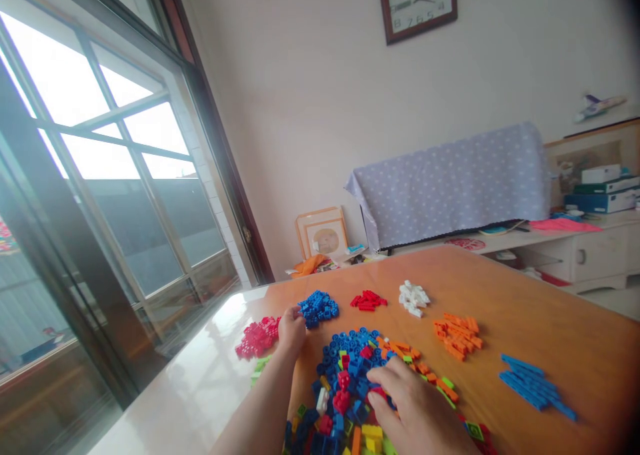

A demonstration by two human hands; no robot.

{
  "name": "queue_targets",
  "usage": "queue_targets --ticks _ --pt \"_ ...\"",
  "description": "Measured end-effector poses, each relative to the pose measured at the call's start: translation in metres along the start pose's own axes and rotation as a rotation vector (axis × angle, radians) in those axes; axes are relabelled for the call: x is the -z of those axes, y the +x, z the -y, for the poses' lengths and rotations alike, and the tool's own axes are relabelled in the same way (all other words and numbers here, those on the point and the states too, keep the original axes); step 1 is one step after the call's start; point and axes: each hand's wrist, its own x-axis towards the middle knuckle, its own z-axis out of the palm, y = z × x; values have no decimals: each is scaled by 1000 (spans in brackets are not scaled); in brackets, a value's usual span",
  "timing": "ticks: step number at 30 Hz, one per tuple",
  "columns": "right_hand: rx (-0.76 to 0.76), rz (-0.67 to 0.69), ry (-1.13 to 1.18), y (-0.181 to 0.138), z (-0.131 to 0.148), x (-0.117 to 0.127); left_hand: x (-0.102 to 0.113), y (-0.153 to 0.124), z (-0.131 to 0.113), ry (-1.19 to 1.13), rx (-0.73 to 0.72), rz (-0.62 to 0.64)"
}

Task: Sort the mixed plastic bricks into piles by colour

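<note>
My left hand (291, 333) reaches out to the left edge of a pile of small blue building blocks (320, 307). Its fingers are curled together at the pile, and whatever they pinch is hidden. Beside its wrist lies a heap of pink-red blocks (257, 337), with a few light green blocks (259, 369) nearer to me. My right hand (407, 401) hovers low over a large mixed heap of blocks (356, 365), thumb and fingers apart. A red block shows in the gap between them, apparently lying in the heap. Blue pieces dominate the heap, with red, yellow, orange, green and white among them.
Farther out on the wooden table (480, 295) lie sorted groups: red pieces (369, 301), white pieces (413, 298), orange pieces (457, 335) and long blue strips (537, 385). Behind the table stand a cloth-covered screen (450, 181) and a white cabinet (600, 255). Glass windows (115, 141) are on the left.
</note>
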Motion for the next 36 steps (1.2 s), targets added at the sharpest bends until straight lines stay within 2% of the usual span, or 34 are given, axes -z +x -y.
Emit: queue_targets --ticks 5,11,21,26,31,36 --pt "3 0 -3 0 -1 1 1 -8 -7 -68 12 -14" --pt "-25 10 26 -2 -2 6 10 -36 -27 -133 25 44" --pt "-19 24 39 -4 -1 14 56 -101 -58 -168 49 199" --pt "-61 17 17 -2 -8 20 75 -137 -55 -144 67 226" --pt "-112 60 -4 0 -20 28 81 -171 -43 -144 82 260" --pt "-121 86 7 0 -29 33 79 -188 -57 -154 71 310"
